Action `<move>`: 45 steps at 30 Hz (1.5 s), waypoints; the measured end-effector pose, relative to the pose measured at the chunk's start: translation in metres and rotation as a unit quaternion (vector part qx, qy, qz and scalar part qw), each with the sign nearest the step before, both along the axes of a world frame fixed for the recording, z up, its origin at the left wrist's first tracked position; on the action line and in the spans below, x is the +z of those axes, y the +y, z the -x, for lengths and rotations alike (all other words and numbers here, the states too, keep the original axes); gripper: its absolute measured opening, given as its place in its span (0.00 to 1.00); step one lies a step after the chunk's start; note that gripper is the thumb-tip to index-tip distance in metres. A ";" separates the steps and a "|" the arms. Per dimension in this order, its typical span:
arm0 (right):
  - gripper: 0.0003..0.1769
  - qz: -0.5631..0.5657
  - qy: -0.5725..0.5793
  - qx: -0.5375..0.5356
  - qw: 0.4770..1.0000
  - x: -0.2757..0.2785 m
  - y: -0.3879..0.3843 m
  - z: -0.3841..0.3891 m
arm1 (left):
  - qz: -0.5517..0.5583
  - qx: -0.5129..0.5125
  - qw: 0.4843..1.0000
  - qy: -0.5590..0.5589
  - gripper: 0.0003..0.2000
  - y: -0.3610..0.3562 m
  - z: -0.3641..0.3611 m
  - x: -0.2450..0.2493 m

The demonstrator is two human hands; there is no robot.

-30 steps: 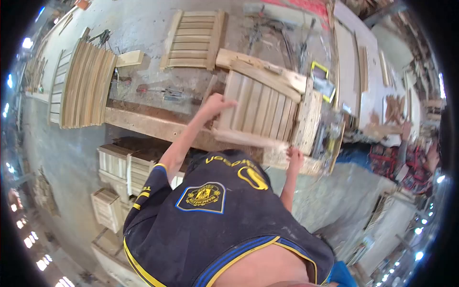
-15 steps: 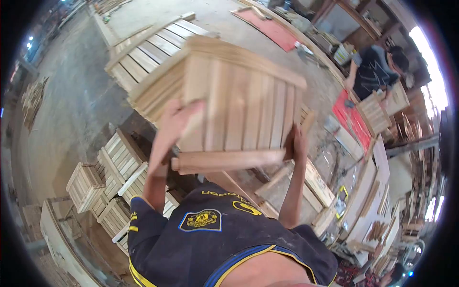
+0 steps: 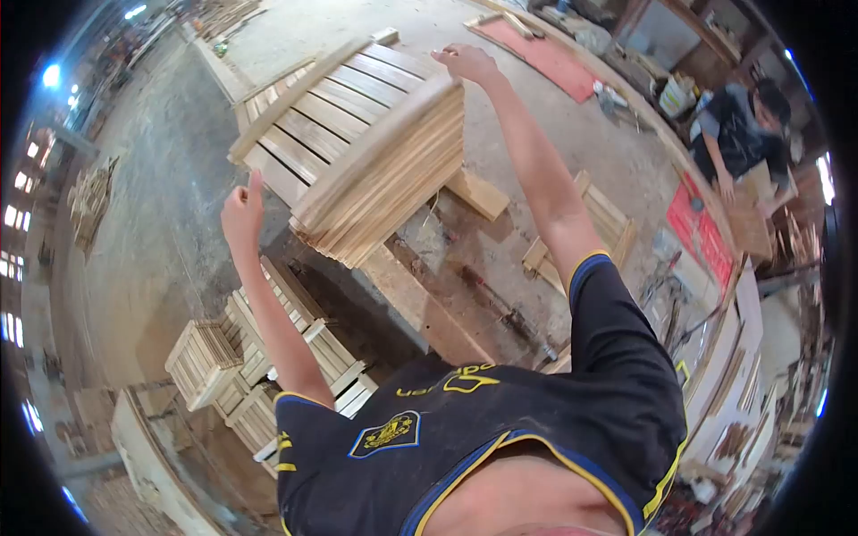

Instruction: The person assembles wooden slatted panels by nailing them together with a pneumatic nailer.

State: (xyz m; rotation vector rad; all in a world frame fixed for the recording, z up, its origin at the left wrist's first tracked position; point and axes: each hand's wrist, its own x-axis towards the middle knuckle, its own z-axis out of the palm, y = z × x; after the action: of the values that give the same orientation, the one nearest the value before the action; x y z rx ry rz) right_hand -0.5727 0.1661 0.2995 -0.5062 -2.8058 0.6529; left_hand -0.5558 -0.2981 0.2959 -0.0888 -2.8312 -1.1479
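A stack of slatted wooden panels [image 3: 393, 174] lies in front of me, its top panel's slats facing up. My left hand [image 3: 242, 219] is off the stack's left end, thumb raised towards the top panel's corner and fingers loosely curled, with nothing visible in it. Beside the far right corner is my right hand [image 3: 469, 64], its fingers pointing left and holding nothing I can see. A wooden beam [image 3: 424, 304] runs from under the stack towards me.
More slatted panels [image 3: 204, 357] are piled at lower left. A small wooden frame [image 3: 603, 223] lies on the floor at right. A co-worker [image 3: 742, 134] handles a wooden piece beside a red sheet [image 3: 697, 232]. Scrap wood [image 3: 89, 201] lies at far left.
The slatted panel held up between both hands now rests on the stack, and the hands have come off it. My left hand moved left, my right hand up and left.
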 end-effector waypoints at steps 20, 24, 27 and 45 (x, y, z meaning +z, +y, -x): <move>0.23 0.363 0.279 -0.081 0.885 -0.080 -0.014 -0.031 | -0.156 0.056 0.854 0.494 0.12 0.063 -0.048 -0.104; 0.25 0.276 0.295 -0.134 0.905 -0.075 -0.025 -0.073 | -0.123 0.085 0.855 0.497 0.13 0.063 -0.050 -0.105; 0.24 0.269 0.322 -0.167 0.892 -0.094 -0.021 -0.159 | -0.118 0.081 0.858 0.493 0.13 0.066 -0.051 -0.100; 0.34 0.163 -0.213 -0.548 0.792 -0.347 0.115 -0.535 | -0.228 0.080 0.834 0.497 0.12 0.151 -0.133 -0.035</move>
State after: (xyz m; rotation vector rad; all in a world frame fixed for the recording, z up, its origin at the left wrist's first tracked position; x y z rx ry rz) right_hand -0.0373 0.2806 -0.0473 -2.3098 -2.0684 0.7501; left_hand -0.4225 -0.1474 0.2613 -0.3017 -1.5908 -1.2075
